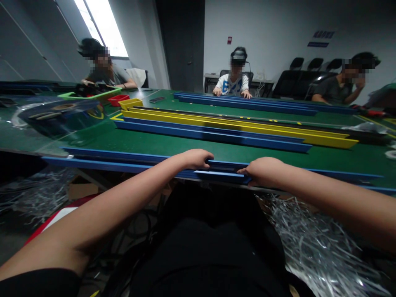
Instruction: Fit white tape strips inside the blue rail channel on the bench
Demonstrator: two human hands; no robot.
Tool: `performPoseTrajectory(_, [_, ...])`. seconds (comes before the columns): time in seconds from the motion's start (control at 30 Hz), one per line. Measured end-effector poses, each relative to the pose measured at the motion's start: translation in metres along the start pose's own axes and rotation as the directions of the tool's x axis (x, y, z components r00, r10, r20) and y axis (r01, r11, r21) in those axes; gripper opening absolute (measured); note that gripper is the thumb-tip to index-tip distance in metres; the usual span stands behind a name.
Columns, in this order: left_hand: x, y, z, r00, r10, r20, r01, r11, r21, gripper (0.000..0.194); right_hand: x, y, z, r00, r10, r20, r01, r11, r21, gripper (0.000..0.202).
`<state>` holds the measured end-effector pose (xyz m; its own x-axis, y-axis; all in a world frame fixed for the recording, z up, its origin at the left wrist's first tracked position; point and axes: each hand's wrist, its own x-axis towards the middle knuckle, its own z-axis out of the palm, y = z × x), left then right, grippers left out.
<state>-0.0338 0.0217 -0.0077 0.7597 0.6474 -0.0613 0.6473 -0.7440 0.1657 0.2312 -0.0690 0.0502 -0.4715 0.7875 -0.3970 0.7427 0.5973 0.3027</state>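
A long blue channel rail (pixel 221 175) lies along the near edge of the green table, with its raised walls running left to right. My left hand (pixel 197 159) is closed over the rail near its middle, thumb and fingers curled at the wall. A short way to the right, my right hand (pixel 264 168) grips the same rail, its fingertips bent inward toward the left hand. Part of the rail is hidden behind both forearms. Just beyond it on the table lies another blue rail (pixel 198 133), and behind that a yellow rail (pixel 328 138).
More blue rails (pixel 247 104) lie at the far side. Red bin (pixel 118 100), yellow bin (pixel 133 104) and green tray (pixel 95 95) stand left, near a clear plastic bag (pixel 64 117). Three people sit around the table (pixel 148 144). Shredded strips (pixel 321 239) lie below right.
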Motion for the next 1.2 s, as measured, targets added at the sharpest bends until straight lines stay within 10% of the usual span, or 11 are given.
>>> performPoseTrajectory(0.57, [0.055, 0.072, -0.003, 0.994, 0.077, 0.079, -0.081, 0.996, 0.045, 0.029, -0.007, -0.005, 0.001, 1.0, 0.023, 0.013, -0.023, 1.0, 0.006, 0.048])
performPoseTrajectory(1.2, [0.002, 0.023, -0.007, 0.985, 0.174, -0.022, -0.172, 0.984, 0.054, 0.023, 0.015, -0.038, -0.015, 0.989, -0.058, -0.134, 0.058, 0.998, -0.001, 0.05])
